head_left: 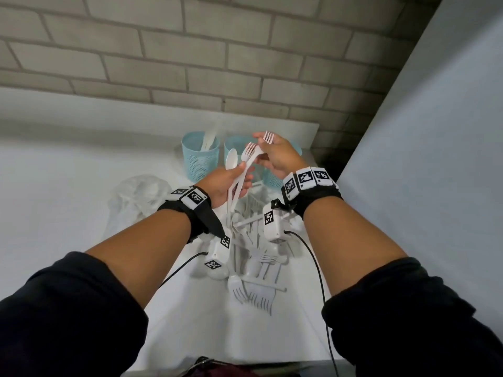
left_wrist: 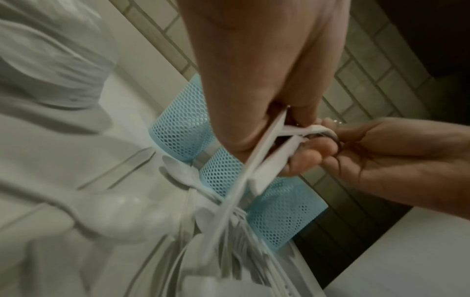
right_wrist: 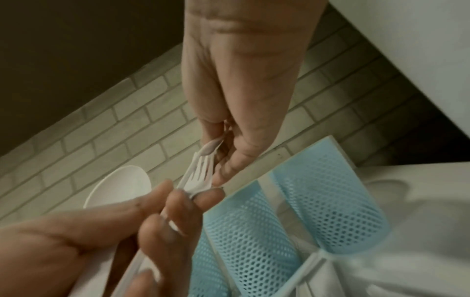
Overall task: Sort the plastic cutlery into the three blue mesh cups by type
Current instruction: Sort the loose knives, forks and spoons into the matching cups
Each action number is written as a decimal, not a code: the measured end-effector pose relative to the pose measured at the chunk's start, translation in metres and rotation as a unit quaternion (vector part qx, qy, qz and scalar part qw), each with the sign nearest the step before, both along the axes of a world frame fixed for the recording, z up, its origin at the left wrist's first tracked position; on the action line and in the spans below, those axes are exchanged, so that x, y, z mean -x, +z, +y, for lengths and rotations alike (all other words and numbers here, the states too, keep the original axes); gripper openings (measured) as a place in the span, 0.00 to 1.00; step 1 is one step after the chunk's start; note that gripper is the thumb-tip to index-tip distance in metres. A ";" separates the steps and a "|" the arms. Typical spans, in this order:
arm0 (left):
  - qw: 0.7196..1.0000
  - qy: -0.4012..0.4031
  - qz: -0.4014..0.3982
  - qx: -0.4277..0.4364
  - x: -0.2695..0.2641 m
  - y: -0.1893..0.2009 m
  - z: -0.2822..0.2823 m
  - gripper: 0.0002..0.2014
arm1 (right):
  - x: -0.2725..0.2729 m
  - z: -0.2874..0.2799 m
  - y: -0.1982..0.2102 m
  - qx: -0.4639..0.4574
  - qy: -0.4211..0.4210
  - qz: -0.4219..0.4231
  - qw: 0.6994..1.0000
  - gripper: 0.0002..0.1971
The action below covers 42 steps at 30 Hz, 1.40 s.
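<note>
Head view, with both wrist views. My left hand (head_left: 227, 183) is raised above the white worktop (head_left: 68, 191), its fingers (right_wrist: 178, 203) curled round a bundle of white plastic cutlery (head_left: 239, 175): one round-bowled white plastic spoon (head_left: 231, 158) and at least one white plastic fork (head_left: 251, 151) with tines pointing up, their handles angling down past the palm. My right hand (head_left: 277, 155) is held just beside it, the fingers (left_wrist: 328, 152) pinching a second white plastic fork (head_left: 268, 137) whose tines stand above the knuckles.

Three pale blue mesh cups stand in a row at the back of the worktop, near the grey brick wall (head_left: 190, 63). The left blue mesh cup (head_left: 200, 156) holds a few white pieces standing upright; I cannot tell their type. The middle blue mesh cup (head_left: 234, 142) and the right blue mesh cup (head_left: 272, 178) are largely hidden behind my hands, so I cannot tell their contents.

The unsorted pile of white plastic cutlery (head_left: 255, 262), with forks lying at its near edge, rests on the worktop under my wrists. A crumpled clear plastic bag (head_left: 136, 194) lies to the left of the pile.
</note>
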<state>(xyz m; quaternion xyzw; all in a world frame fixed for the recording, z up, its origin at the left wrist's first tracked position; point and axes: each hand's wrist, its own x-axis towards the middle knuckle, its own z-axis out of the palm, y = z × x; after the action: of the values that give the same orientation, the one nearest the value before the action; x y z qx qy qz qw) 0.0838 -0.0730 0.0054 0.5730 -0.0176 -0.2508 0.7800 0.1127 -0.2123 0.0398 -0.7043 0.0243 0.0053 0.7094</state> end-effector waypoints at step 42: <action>0.995 0.007 0.084 0.044 -0.030 0.010 0.027 0.31 | -0.055 0.020 -0.009 0.204 -0.163 -0.068 0.963 0.17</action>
<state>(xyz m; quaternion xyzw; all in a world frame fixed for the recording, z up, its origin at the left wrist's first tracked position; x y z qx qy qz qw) 0.1137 -0.0458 0.0153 0.5150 0.0406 -0.2916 0.8051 0.1679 -0.1926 0.0303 -0.8195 0.0909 -0.1638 0.5415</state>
